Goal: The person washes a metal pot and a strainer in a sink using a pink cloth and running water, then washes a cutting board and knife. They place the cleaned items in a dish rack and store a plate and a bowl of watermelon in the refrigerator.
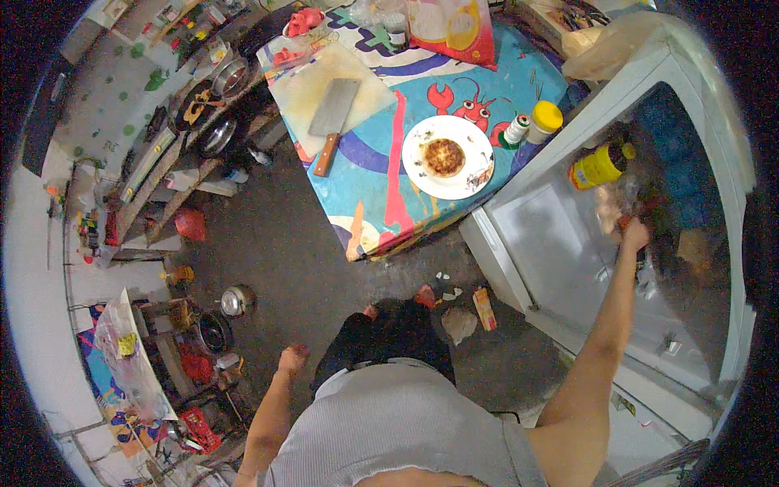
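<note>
My right arm stretches into a white-framed cabinet with a glassy pane, and my right hand (636,234) is beside a blurred reddish-brown thing (625,221). Whether the fingers grip it is hard to make out. Close above that hand is a yellow-labelled jar (599,165) with a dark upper part. A blurred pale item (607,210) lies just left of the fingers. My left hand (294,358) hangs low beside my leg, apart from any object; its fingers are too indistinct to read. Ahead, a white plate (420,179) holds a browned round flatbread (443,157).
A cleaver (336,106) lies on a cutting board (371,91) on the cartoon-covered table (365,176). Thread spool (517,129) and yellow-lidded jar (546,119) stand near the table's right edge. A kettle (237,301) is on the floor at left; shelves with pans line that side.
</note>
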Motion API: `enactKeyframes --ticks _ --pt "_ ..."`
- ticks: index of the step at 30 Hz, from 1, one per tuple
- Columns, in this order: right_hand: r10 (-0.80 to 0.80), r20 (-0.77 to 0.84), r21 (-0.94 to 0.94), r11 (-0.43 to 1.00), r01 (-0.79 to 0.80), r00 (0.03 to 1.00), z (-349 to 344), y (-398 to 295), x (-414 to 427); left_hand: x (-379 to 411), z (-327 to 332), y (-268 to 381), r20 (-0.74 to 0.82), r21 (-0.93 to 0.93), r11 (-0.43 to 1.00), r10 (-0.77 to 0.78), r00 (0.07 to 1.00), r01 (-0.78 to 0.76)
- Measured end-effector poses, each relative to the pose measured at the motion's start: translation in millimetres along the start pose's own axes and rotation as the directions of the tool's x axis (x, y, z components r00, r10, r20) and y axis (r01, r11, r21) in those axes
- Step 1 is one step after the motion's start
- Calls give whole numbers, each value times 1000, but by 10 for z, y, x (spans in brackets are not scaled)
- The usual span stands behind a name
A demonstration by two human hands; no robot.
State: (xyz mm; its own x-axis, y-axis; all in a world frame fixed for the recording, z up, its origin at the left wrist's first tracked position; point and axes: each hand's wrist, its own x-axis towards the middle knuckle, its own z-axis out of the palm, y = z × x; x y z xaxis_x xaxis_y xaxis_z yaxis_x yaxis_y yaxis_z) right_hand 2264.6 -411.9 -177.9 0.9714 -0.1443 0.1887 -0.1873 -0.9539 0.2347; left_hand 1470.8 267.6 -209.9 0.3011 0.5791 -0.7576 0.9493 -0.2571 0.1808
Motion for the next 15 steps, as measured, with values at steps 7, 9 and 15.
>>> enactKeyframes --ticks 7,9,15 --pt "254 -525 581 804 124 812 -904 -678 -1165 -80 -389 471 11 77 996 46 999 -47" --pt "204 -541 660 705 261 816 -1194 -1019 -1762 -82 -514 590 26 114 989 92 995 -94" --pt "-108 -34 912 403 75 994 -585 -1425 -3658 414 -535 263 171 -412 911 48 984 27"
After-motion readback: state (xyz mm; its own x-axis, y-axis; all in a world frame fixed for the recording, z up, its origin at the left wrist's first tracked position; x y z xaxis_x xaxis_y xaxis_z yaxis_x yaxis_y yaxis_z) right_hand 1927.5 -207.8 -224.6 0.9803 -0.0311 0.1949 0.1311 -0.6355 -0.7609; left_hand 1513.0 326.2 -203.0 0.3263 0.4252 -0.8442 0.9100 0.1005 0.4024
